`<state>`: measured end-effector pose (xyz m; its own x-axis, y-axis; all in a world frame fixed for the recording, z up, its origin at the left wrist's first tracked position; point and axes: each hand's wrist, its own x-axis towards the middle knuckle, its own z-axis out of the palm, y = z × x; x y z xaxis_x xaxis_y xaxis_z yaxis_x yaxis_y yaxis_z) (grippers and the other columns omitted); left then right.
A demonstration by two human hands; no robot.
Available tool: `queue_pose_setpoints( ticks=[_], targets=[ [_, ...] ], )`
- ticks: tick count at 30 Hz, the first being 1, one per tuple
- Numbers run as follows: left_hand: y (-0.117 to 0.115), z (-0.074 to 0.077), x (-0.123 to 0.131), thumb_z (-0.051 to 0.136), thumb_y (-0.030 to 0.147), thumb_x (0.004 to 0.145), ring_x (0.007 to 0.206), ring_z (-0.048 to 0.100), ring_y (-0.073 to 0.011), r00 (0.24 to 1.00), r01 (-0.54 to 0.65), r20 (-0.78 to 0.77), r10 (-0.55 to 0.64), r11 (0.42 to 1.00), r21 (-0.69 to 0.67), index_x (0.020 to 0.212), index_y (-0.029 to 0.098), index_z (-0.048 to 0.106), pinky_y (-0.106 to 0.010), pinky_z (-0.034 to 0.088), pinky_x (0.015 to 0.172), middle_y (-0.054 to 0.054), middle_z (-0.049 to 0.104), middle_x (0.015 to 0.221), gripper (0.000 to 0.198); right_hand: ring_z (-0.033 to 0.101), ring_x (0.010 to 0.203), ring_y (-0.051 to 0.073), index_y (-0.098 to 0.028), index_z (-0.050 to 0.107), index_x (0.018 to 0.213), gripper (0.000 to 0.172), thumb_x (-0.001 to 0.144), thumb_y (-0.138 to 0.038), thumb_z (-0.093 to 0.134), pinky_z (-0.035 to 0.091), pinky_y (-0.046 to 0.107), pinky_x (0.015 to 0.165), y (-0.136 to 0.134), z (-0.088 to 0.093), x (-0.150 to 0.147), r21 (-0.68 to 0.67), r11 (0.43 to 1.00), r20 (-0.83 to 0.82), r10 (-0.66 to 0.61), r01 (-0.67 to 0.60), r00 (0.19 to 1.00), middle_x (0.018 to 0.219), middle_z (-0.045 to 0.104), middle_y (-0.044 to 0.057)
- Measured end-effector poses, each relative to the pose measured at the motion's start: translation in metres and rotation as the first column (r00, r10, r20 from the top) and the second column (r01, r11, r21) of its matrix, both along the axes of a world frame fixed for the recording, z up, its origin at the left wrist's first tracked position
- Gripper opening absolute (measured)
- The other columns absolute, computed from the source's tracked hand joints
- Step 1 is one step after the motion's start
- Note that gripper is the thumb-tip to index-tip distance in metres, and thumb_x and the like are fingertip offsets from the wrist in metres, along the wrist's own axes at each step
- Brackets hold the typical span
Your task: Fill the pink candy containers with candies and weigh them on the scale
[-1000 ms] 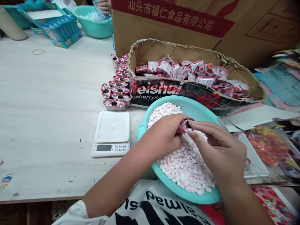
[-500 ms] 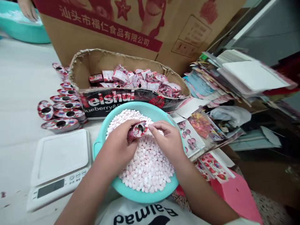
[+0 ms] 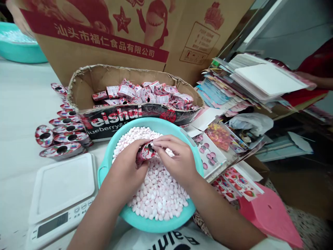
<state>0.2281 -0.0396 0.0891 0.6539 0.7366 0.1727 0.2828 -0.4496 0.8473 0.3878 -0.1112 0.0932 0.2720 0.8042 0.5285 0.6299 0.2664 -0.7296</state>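
My left hand [image 3: 127, 170] is wrapped round a small red-and-pink printed candy box [image 3: 145, 152], held tilted with its dark round hole facing up. At that hole my right hand [image 3: 178, 158] has its thumb and fingertips pinched together; what they hold, if anything, is hidden. Both hands are above a turquoise basin [image 3: 156, 227] filled with pale pink and white candies [image 3: 158, 196]. Behind the basin, a cut-down cardboard carton [image 3: 104, 74] holds many similar printed boxes [image 3: 127, 91].
Left of the basin lies a white digital scale [image 3: 62, 187]. Boxes with round holes [image 3: 62, 150] are stacked beside the carton. A large cardboard box [image 3: 177, 31] stands behind. Printed sheets [image 3: 270, 78] are piled right, above a pink stool [image 3: 270, 215]. Another turquoise basin [image 3: 23, 52] is far left.
My right fingertips have moved left onto the box's hole. The whole view has shifted slightly, and a person's red sleeve and arm now show at the far right.
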Motion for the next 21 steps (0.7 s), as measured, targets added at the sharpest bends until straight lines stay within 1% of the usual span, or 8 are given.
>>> queue_pose_setpoints(
  ticks=[5,9,11,14,16,18,19,21],
  targets=[
    [0.000,-0.001,0.001,0.056,0.010,0.083,0.120,0.064,-0.0238,1.000,0.010,0.021,-0.010,1.000,0.021,0.128,0.025,0.058,-0.042,0.053,0.102,-0.005,0.067,0.131,0.047,0.071,0.093,0.019,-0.026,0.077,0.093,0.013,0.091,-0.020,0.066,0.059,0.036,0.085,0.002,0.002,-0.005,-0.003,0.999,-0.136,0.037,-0.038,0.990,0.095,0.075,0.004],
    [-0.001,0.008,0.000,0.062,0.012,0.082,0.115,0.066,-0.0224,0.993,-0.054,0.112,0.049,0.997,0.046,0.124,0.023,0.061,-0.039,0.053,0.103,-0.004,0.069,0.124,0.044,0.069,0.095,0.018,-0.024,0.075,0.095,0.011,0.092,-0.019,0.065,0.057,0.034,0.086,-0.002,0.001,0.006,0.071,0.996,-0.144,-0.041,0.052,0.989,0.098,0.074,0.004],
    [-0.002,0.017,-0.012,0.067,0.017,0.081,0.110,0.068,-0.0222,0.982,-0.106,0.160,0.101,0.994,0.026,0.123,0.022,0.061,-0.036,0.055,0.099,-0.005,0.070,0.122,0.043,0.068,0.095,0.018,-0.023,0.075,0.094,0.010,0.092,-0.020,0.066,0.056,0.034,0.085,-0.005,-0.002,0.012,0.093,0.989,-0.131,-0.100,0.112,0.986,0.098,0.073,0.004],
    [-0.001,0.028,-0.055,0.076,0.026,0.079,0.109,0.068,-0.0230,0.971,-0.196,0.135,0.195,0.981,-0.005,0.123,0.023,0.062,-0.034,0.058,0.094,-0.006,0.069,0.123,0.045,0.068,0.095,0.019,-0.022,0.075,0.096,0.010,0.091,-0.025,0.067,0.056,0.035,0.084,-0.007,-0.008,0.019,0.052,0.983,-0.145,-0.168,0.177,0.975,0.099,0.073,0.005],
    [-0.001,0.031,-0.093,0.079,0.031,0.079,0.111,0.068,-0.0245,0.950,-0.304,0.080,0.303,0.953,-0.009,0.122,0.023,0.063,-0.035,0.058,0.095,-0.007,0.069,0.126,0.046,0.069,0.096,0.020,-0.023,0.076,0.099,0.013,0.090,-0.029,0.069,0.056,0.035,0.084,-0.007,-0.013,0.021,-0.070,0.987,-0.148,-0.153,0.144,0.977,0.102,0.074,0.006],
    [0.001,0.025,-0.129,0.078,0.036,0.080,0.112,0.068,-0.0260,0.902,-0.426,0.053,0.428,0.903,-0.051,0.124,0.022,0.063,-0.037,0.059,0.095,-0.008,0.069,0.128,0.048,0.070,0.099,0.021,-0.024,0.076,0.101,0.017,0.088,-0.034,0.070,0.056,0.037,0.086,-0.007,-0.015,0.021,-0.187,0.977,-0.142,-0.128,0.101,0.981,0.106,0.075,0.005],
    [0.003,0.019,-0.144,0.078,0.037,0.080,0.113,0.068,-0.0265,0.883,-0.461,0.043,0.467,0.882,-0.095,0.125,0.021,0.061,-0.038,0.059,0.096,-0.010,0.069,0.128,0.050,0.070,0.100,0.022,-0.025,0.076,0.103,0.019,0.088,-0.036,0.070,0.056,0.037,0.087,-0.007,-0.015,0.020,-0.219,0.971,-0.143,-0.125,0.092,0.982,0.108,0.075,0.005],
    [0.009,0.002,-0.165,0.079,0.040,0.078,0.112,0.069,-0.0280,0.870,-0.478,0.035,0.492,0.858,-0.186,0.126,0.017,0.060,-0.040,0.059,0.096,-0.012,0.070,0.125,0.056,0.069,0.102,0.023,-0.025,0.075,0.107,0.025,0.087,-0.039,0.069,0.056,0.040,0.090,-0.008,-0.013,0.019,-0.258,0.961,-0.146,-0.138,0.097,0.980,0.111,0.074,0.006]
  ],
)
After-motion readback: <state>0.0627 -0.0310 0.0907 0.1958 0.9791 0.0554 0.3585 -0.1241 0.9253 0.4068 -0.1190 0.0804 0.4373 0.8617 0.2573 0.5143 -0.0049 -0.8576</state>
